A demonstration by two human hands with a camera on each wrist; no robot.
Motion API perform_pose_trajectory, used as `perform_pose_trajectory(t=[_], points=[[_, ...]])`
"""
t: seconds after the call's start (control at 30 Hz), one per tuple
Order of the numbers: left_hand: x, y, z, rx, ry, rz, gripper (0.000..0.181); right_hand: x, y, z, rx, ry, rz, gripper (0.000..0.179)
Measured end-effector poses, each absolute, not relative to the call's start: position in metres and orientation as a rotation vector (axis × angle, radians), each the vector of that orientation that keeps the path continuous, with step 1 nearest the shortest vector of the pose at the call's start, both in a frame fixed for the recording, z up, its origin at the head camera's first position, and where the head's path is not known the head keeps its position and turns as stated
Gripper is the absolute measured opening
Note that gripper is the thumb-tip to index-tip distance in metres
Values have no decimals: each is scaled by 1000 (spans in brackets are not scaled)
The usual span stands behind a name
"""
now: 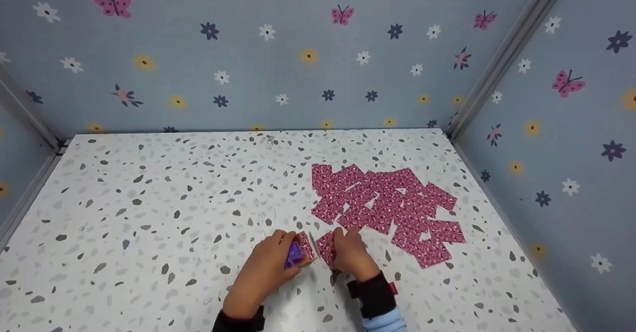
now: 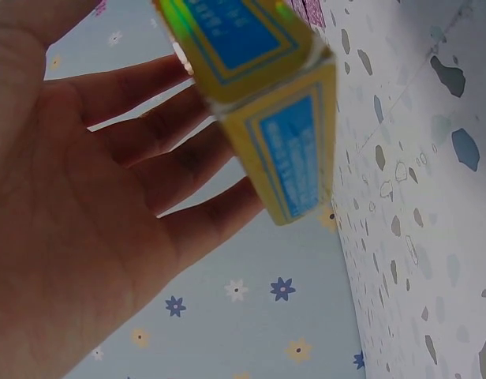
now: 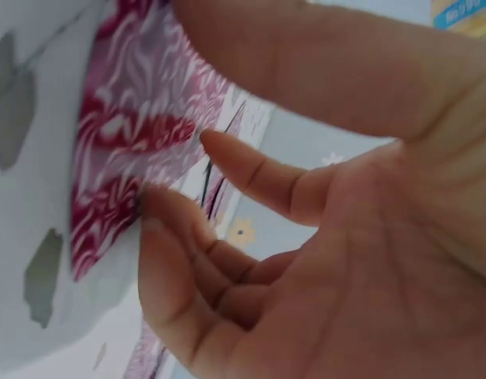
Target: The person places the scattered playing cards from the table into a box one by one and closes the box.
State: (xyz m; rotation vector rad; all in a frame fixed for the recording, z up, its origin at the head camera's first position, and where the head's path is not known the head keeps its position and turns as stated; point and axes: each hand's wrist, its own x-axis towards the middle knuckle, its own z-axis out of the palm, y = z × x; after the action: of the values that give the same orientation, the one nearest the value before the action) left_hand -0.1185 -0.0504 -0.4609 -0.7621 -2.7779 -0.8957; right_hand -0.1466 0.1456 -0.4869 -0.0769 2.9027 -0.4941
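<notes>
My left hand [image 1: 266, 265] grips a small card box [image 1: 296, 255] low over the table, fingers over its far side and thumb at the near side. Yellow faces with blue panels show on the box [image 2: 294, 150] in the left wrist view. A pink patterned surface and a pale upright edge appear at its right end. Close to the right of it, my right hand [image 1: 354, 255] pinches a pink-and-white swirl-patterned card [image 1: 325, 247]. The right wrist view has that card [image 3: 140, 142] tilted up from the table, with thumb and fingertips on it.
Many matching pink cards [image 1: 385, 203] lie spread and overlapping, pattern up, beyond and right of my right hand. The white speckled table [image 1: 149, 212] is bordered by blue flowered panels [image 1: 278, 73] at the back and sides.
</notes>
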Motion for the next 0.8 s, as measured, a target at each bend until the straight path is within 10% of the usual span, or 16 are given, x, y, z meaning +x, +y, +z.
perform_pose_trajectory(t=[0.8], points=[[-120, -50, -465, -763, -2778, -846, 58, -146, 138, -484, -2, 2839, -527, 51]])
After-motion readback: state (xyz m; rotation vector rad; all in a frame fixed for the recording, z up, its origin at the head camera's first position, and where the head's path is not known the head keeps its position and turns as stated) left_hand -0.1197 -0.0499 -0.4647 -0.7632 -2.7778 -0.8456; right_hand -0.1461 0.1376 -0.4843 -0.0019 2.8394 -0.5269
